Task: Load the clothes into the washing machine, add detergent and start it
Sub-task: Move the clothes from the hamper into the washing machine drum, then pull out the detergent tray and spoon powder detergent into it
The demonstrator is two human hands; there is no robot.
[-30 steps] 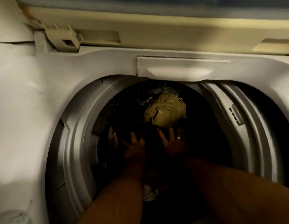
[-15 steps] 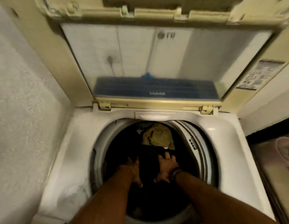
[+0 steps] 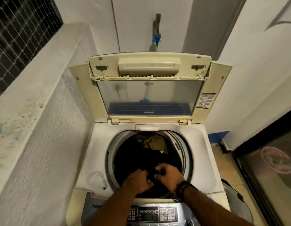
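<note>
Head view: both hands have come up from deep in the drum to its near rim, and the camera now sits much farther back than a second ago, taking in the whole washing machine (image 3: 86,160) with its lid (image 3: 148,88) raised upright against the wall. The left hand (image 3: 138,181) has its fingers curled down into the dark clothes (image 3: 138,157) at the front of the drum, and the right hand (image 3: 170,174), a dark band on its wrist, curls its fingers and thumb round a fold of the same dark cloth; before, both hands lay flat with fingers spread on the load. The two hands are just beside each other. The clothes fill the drum, and an olive garment (image 3: 155,142) lies on top at the far side, where it lay in the earlier frames. Newly in sight are the control panel (image 3: 153,214) at the near edge under the forearms, a tap (image 3: 157,30) with a blue fitting on the wall above the lid, a wire grille (image 3: 19,33) at upper left, and a pink round thing (image 3: 276,160) at right, too blurred to name.
</note>
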